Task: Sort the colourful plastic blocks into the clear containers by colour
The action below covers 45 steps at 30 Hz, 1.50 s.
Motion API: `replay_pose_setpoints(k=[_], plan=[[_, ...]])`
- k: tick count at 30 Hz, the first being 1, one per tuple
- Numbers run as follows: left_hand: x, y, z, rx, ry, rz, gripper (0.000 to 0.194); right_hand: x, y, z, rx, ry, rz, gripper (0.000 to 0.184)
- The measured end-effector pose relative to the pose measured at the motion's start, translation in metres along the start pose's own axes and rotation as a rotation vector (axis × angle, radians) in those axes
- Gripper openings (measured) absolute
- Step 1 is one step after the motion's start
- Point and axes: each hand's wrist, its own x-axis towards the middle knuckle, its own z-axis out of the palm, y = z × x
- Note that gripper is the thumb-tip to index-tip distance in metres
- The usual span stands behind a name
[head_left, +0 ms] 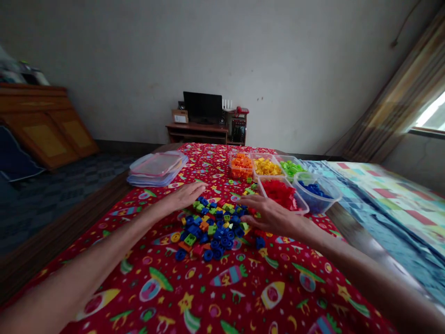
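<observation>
A loose pile of mixed toy building bricks in blue, green, yellow, orange and red lies on the red patterned tablecloth. At the pile's far left edge, my left hand is stretched out flat, holding nothing that I can see. My right hand reaches over the pile's right side with fingers apart, its fingertips close to the bricks; whether they touch is unclear. Just beyond it stands a clear tub of red bricks, with a round tub of blue bricks beside it.
Behind these stand tubs of orange bricks, yellow bricks and green bricks. Stacked clear lids lie at the table's left. A bed adjoins the right side. A desk with a monitor stands against the wall.
</observation>
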Motion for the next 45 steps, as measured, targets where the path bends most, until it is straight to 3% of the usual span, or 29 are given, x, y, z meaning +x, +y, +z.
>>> replay_pose_setpoints(k=[4, 6, 8, 10, 15, 20, 24, 27, 29, 32, 36, 39, 45], plan=[[-0.069, -0.005, -0.001, -0.015, -0.099, 0.026, 0.062, -0.031, -0.009, 0.029, -0.196, -0.051, -0.147, 0.059], [-0.102, -0.004, 0.006, -0.011, -0.149, 0.068, 0.079, -0.041, -0.009, 0.040, -0.236, -0.081, -0.175, 0.061], [-0.125, 0.004, 0.017, 0.011, -0.189, 0.115, 0.108, -0.042, -0.007, 0.048, -0.253, -0.095, -0.183, 0.059], [-0.134, 0.018, 0.028, 0.047, -0.212, 0.153, 0.122, -0.034, -0.003, 0.055, -0.270, -0.087, -0.189, 0.057], [-0.104, 0.055, 0.050, 0.048, -0.063, 0.135, 0.096, 0.007, 0.008, 0.069, -0.299, -0.009, -0.163, 0.056], [-0.048, 0.066, 0.060, -0.007, 0.096, 0.196, 0.086, 0.040, 0.020, 0.064, -0.132, 0.140, -0.001, 0.041], [-0.009, 0.067, 0.053, -0.113, 0.207, 0.247, 0.073, 0.056, 0.032, 0.041, 0.098, 0.333, 0.173, 0.032], [0.012, 0.063, 0.037, -0.157, 0.280, 0.226, 0.059, 0.064, 0.038, 0.024, 0.252, 0.361, 0.338, 0.027], [0.019, 0.055, 0.026, -0.150, 0.254, 0.209, 0.052, 0.065, 0.039, 0.018, 0.294, 0.334, 0.384, 0.026], [0.020, 0.037, 0.015, -0.104, 0.124, 0.168, 0.051, 0.064, 0.037, 0.020, 0.231, 0.256, 0.351, 0.027], [0.015, 0.018, 0.015, -0.074, -0.062, 0.188, 0.049, 0.062, 0.028, 0.031, 0.144, 0.056, 0.166, 0.034], [0.013, 0.016, 0.019, -0.115, -0.161, 0.246, 0.046, 0.061, 0.018, 0.038, 0.102, -0.069, 0.050, 0.045], [0.013, 0.029, 0.019, -0.082, -0.045, 0.165, 0.033, 0.061, 0.013, 0.042, 0.104, 0.020, 0.121, 0.031]])
